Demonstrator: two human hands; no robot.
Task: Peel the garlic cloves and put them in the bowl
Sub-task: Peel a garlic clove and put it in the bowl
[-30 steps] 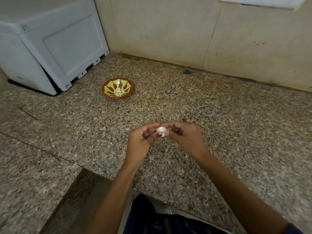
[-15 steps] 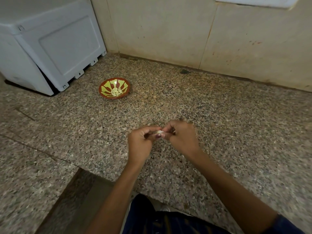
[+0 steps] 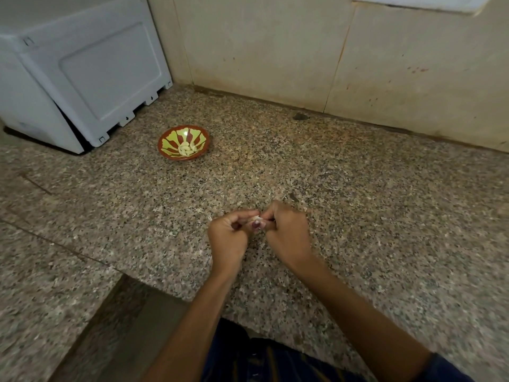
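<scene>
A small garlic clove (image 3: 256, 218) is pinched between the fingertips of my left hand (image 3: 227, 239) and my right hand (image 3: 286, 234), low over the granite counter; only a pale sliver of it shows. The two hands touch at the fingertips. Far to the left and further back sits a small red-brown bowl (image 3: 168, 139) with a yellow-green pattern, and several peeled cloves (image 3: 187, 149) lie in its middle.
A white appliance (image 3: 82, 73) stands at the back left, close to the bowl. A beige wall (image 3: 330, 51) runs along the back of the counter (image 3: 385, 202). The counter's front edge steps back at the lower left, near my body.
The clove was plainly visible between my fingertips; now my fingers cover most of it. Both hands have dropped slightly toward the counter and stayed together.
</scene>
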